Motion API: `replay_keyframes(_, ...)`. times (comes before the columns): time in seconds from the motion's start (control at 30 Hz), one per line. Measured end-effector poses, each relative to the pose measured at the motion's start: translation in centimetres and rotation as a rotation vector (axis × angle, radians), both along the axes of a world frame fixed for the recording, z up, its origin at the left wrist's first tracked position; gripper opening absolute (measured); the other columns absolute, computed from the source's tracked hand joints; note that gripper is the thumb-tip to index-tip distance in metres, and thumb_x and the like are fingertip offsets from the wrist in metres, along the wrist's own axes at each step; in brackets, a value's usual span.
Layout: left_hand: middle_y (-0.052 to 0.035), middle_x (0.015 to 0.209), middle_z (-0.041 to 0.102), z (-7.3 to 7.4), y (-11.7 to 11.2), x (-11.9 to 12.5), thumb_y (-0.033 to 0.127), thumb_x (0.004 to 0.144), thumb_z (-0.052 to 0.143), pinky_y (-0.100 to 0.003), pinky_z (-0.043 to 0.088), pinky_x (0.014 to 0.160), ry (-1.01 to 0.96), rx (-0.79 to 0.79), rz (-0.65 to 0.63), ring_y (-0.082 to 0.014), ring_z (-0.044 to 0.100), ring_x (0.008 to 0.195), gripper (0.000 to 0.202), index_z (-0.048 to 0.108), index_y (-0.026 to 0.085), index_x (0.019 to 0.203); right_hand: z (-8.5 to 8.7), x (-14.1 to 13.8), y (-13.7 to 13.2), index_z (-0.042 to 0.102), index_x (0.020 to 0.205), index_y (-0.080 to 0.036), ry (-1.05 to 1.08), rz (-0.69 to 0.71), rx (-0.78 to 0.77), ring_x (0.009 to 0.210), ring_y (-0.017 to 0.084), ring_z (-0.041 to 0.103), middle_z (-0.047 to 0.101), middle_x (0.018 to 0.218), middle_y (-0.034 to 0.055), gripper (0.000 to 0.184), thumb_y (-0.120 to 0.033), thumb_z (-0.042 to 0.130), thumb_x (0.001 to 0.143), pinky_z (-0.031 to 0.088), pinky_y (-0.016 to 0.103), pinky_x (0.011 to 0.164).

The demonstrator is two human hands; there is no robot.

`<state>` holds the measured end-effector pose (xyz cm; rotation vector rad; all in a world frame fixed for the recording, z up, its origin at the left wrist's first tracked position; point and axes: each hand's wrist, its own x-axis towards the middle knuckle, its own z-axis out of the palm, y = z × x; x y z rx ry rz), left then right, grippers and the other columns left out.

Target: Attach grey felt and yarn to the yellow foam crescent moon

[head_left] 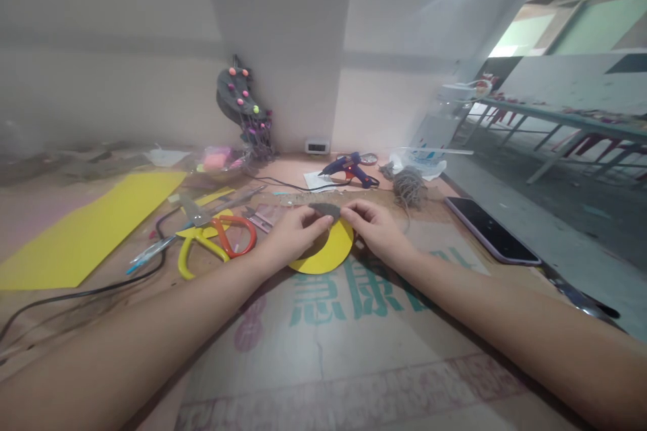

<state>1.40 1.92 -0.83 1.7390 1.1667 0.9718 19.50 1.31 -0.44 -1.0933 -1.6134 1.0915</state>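
Note:
My left hand [292,237] and my right hand [373,229] meet at the middle of the table, fingers pinched on the two ends of a small dark grey leaf-shaped piece [324,209]. Under and just in front of the hands lies a yellow paper disc [327,252] on a sheet of printed cardboard [354,337]. The disc is partly hidden by my left fingers.
Yellow and orange scissors [215,242] and a pen [151,252] lie left of the hands, beside a yellow sheet [85,225]. A blue glue gun [351,170], a twine bundle [409,187] and a phone [490,229] lie behind and to the right. A black cable [75,293] runs at left.

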Motion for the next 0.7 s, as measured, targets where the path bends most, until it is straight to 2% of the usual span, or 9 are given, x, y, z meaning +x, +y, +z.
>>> replay_keyframes(0.13, -0.0001, 0.06, 0.056, 0.07, 0.19, -0.08, 0.053, 0.081, 0.055, -0.025, 0.037, 0.052, 0.026, -0.038, -0.03, -0.0121, 0.05, 0.054, 0.04, 0.057, 0.015, 0.066, 0.09, -0.04, 0.07, 0.058, 0.08, -0.018, 0.054, -0.029, 0.008, 0.05, 0.008, 0.044, 0.049, 0.062, -0.0041, 0.033, -0.051, 0.056, 0.085, 0.033, 0.02, 0.043)
replay_keyframes(0.33, -0.0002, 0.063, 0.057, 0.34, -0.01, -0.21, 0.052, 0.081, 0.057, -0.024, 0.037, 0.053, 0.066, -0.041, -0.036, -0.0123, 0.051, 0.057, 0.039, 0.058, 0.015, 0.07, 0.09, -0.16, 0.21, 0.058, 0.084, -0.018, 0.0, 0.032, -0.023, 0.053, 0.009, 0.051, 0.057, 0.069, -0.0032, 0.026, -0.041, 0.066, 0.077, 0.039, 0.019, 0.044)
replay_keyframes(0.5, 0.0003, 0.064, 0.056, 0.33, -0.12, -0.21, 0.052, 0.081, 0.057, -0.023, 0.036, 0.05, 0.056, -0.061, -0.064, -0.0113, 0.05, 0.056, 0.038, 0.057, 0.015, 0.073, 0.11, -0.09, 0.04, 0.056, 0.083, -0.018, -0.025, 0.049, -0.064, 0.04, 0.006, 0.044, 0.053, 0.059, -0.0062, 0.025, -0.042, 0.063, 0.079, 0.033, 0.018, 0.035)
replay_keyframes(0.7, 0.0008, 0.062, 0.055, 0.31, -0.01, -0.22, 0.051, 0.081, 0.057, -0.023, 0.037, 0.052, 0.065, -0.072, -0.043, -0.0112, 0.049, 0.056, 0.038, 0.056, 0.015, 0.071, 0.08, -0.09, -0.25, 0.057, 0.082, -0.019, 0.023, 0.066, -0.078, 0.036, 0.006, 0.04, 0.049, 0.054, -0.0077, 0.027, -0.046, 0.06, 0.082, 0.032, 0.018, 0.032)
